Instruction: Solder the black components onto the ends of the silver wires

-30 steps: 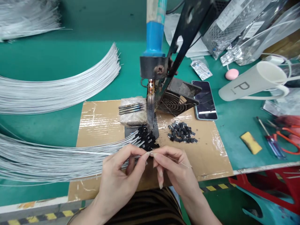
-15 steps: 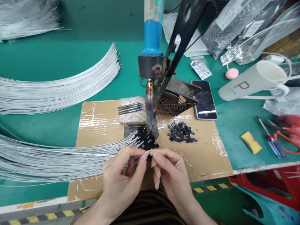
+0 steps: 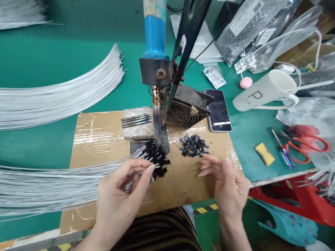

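Observation:
My left hand point(image 3: 124, 195) pinches the tip of a thin white wire point(image 3: 157, 166) between thumb and index finger. Under and beside it lies a bundle of white wires point(image 3: 65, 183), many ending in small black connectors point(image 3: 154, 153). My right hand point(image 3: 226, 181) is off to the right with fingers apart, its fingertips just below a pile of loose black connectors point(image 3: 194, 144); nothing shows in it. Above the wire ends stands a blue-handled soldering iron point(image 3: 155, 38), its tip point(image 3: 157, 134) pointing down at them.
Cardboard point(image 3: 96, 139) covers the work area. A wrapped block point(image 3: 138, 130) with metal rods, a small fan point(image 3: 185, 111) and a phone point(image 3: 219, 111) stand behind. Rightward are a white mug point(image 3: 264, 90), yellow sponge point(image 3: 265, 154), screwdriver point(image 3: 284, 153) and scissors point(image 3: 303, 148). Another wire bundle point(image 3: 65, 103) lies left.
My right hand has let go at the wire tip and moved right towards the loose connectors, opening its fingers. My left hand keeps its pinch. The whole view has shifted somewhat.

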`<action>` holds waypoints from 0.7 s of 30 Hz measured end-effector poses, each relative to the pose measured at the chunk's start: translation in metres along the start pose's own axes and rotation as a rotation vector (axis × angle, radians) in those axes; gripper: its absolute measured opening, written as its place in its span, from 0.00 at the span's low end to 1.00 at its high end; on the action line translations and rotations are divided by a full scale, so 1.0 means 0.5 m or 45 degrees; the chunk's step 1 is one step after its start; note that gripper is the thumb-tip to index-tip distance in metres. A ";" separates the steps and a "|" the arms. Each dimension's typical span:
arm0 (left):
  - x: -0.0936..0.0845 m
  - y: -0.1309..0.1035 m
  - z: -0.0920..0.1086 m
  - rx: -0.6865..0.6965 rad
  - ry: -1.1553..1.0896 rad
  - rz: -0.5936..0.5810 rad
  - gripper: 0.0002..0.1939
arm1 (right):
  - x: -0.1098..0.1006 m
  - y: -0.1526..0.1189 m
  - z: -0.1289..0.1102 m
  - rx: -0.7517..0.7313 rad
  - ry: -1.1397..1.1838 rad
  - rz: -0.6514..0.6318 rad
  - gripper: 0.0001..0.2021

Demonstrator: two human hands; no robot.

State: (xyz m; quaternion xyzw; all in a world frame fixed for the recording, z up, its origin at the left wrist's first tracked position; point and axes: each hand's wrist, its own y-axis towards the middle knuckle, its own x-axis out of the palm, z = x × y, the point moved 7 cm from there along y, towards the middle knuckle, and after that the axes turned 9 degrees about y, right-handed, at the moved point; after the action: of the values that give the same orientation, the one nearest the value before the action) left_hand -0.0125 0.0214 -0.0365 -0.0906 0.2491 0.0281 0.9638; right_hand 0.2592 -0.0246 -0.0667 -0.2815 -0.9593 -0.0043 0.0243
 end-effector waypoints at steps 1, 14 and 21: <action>0.001 0.001 0.003 -0.008 0.000 -0.005 0.02 | -0.029 0.013 -0.009 -0.118 -0.259 0.074 0.13; -0.002 0.002 0.010 0.071 0.072 -0.033 0.03 | -0.031 0.037 -0.012 -0.542 -0.947 -0.120 0.05; -0.001 0.000 0.011 0.024 0.073 -0.034 0.03 | -0.042 0.034 -0.012 -0.493 -0.875 -0.023 0.04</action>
State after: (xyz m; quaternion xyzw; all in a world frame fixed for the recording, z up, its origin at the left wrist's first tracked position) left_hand -0.0105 0.0224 -0.0313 -0.0854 0.2755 0.0102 0.9574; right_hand 0.2865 -0.0216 -0.0619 -0.2576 -0.8953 -0.0910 -0.3519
